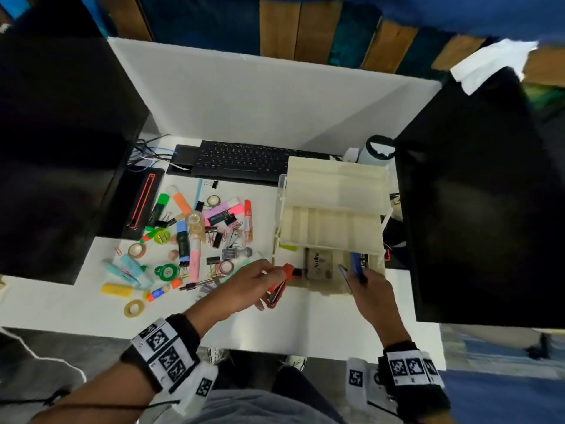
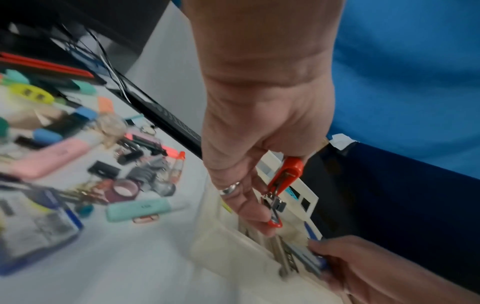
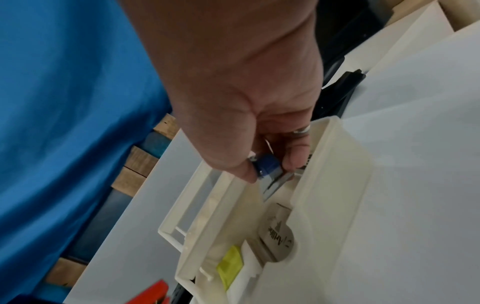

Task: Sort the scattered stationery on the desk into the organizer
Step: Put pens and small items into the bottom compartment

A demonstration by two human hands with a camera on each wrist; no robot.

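A cream tiered organizer (image 1: pixel 333 206) stands open at the right of the white desk. My left hand (image 1: pixel 266 280) grips a red stapler (image 1: pixel 279 284) just left of the organizer's bottom tray; in the left wrist view the red stapler (image 2: pixel 284 176) hangs between my thumb and fingers (image 2: pixel 249 205). My right hand (image 1: pixel 362 278) pinches a blue stapler (image 1: pixel 356 261) inside the bottom tray, beside an Artline box (image 1: pixel 318 264). In the right wrist view, thumb and finger of my right hand (image 3: pixel 267 168) hold the blue stapler (image 3: pixel 275 182) over the tray (image 3: pixel 330 185). A yellow item (image 3: pixel 230 267) lies in a far compartment.
A pile of highlighters, binder clips, tape rolls and glue sticks (image 1: pixel 189 237) covers the desk's left half. A black keyboard (image 1: pixel 244 160) lies behind it and a white bottle (image 1: pixel 376 151) behind the organizer. Dark monitors (image 1: pixel 61 148) (image 1: pixel 489 194) stand on both sides.
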